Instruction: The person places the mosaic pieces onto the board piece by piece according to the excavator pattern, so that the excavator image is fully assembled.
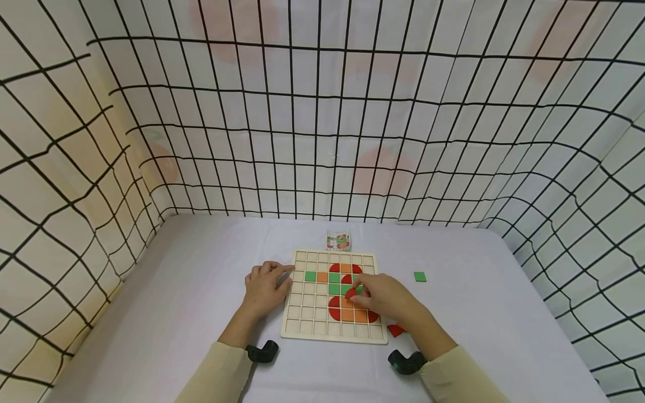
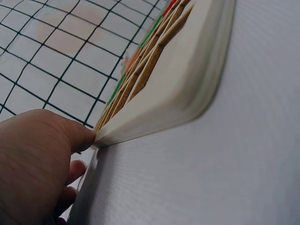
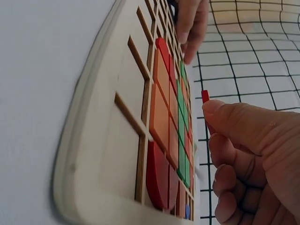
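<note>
A pale wooden grid board [image 1: 307, 322] lies on the table, with red rounded pieces [image 1: 335, 309], orange squares [image 1: 347, 314] and green squares [image 1: 310, 276] set in its cells. Between thumb and index finger, my right hand [image 1: 388, 298] pinches a red rounded piece [image 3: 205, 96] above the board's right half. Part of that piece is covered by the fingertips. At the board's left edge rests my left hand [image 1: 264, 288]; its thumb [image 2: 82, 136] touches the rim in the left wrist view. Some cells are hidden under the right hand.
Behind the board stands a small clear holder [image 1: 338, 240] with a coloured pattern. A loose green square [image 1: 420, 276] lies to the right, and loose red pieces [image 1: 396, 330] lie by the near right corner. Black wire mesh [image 1: 317, 134] surrounds the white table [image 1: 201, 268].
</note>
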A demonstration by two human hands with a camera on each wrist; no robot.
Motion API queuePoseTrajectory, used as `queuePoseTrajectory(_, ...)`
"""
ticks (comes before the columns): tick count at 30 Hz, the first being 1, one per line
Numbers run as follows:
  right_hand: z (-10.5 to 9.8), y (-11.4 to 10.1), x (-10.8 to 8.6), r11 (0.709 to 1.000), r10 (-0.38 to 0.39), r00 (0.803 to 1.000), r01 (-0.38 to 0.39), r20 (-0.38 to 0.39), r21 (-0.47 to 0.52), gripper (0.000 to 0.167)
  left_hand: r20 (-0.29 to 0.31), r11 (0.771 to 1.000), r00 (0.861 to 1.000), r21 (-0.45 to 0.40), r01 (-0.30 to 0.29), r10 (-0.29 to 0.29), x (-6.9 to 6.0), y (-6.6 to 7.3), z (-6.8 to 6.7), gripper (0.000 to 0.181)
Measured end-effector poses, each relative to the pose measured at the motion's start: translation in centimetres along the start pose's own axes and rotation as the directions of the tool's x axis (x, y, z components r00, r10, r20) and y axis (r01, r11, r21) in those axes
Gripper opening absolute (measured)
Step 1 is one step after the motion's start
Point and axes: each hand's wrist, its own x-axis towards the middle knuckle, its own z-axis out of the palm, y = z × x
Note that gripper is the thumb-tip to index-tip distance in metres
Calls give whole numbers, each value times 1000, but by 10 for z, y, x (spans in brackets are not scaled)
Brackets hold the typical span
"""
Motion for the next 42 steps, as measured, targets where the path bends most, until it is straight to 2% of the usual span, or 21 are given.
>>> queuePoseTrajectory(8,7,-11,11,994,-110,994,110,-7,-24,25,2,1000,1000,1,5,-5,0,0,0,36)
queuePoseTrajectory(12,9,-18,16,990,-137,991,136,-8,-41,24,4,1000,1000,-3,4,-4,0,0,0,36)
queuePoseTrajectory(24,16,-49,39,990,-130,990,132,52,-44,31,10,1000,1000,-1,2,-2,0,0,-1,36)
queuePoseTrajectory(34,23,-63,65,984,-160,987,162,31,-69,30,17,1000,1000,1,-6,6,1,-1,0,36)
queuePoseTrajectory(42,32,-77,82,988,-109,993,113,42,-109,29,0,1000,1000,0,-5,5,0,-3,1,35)
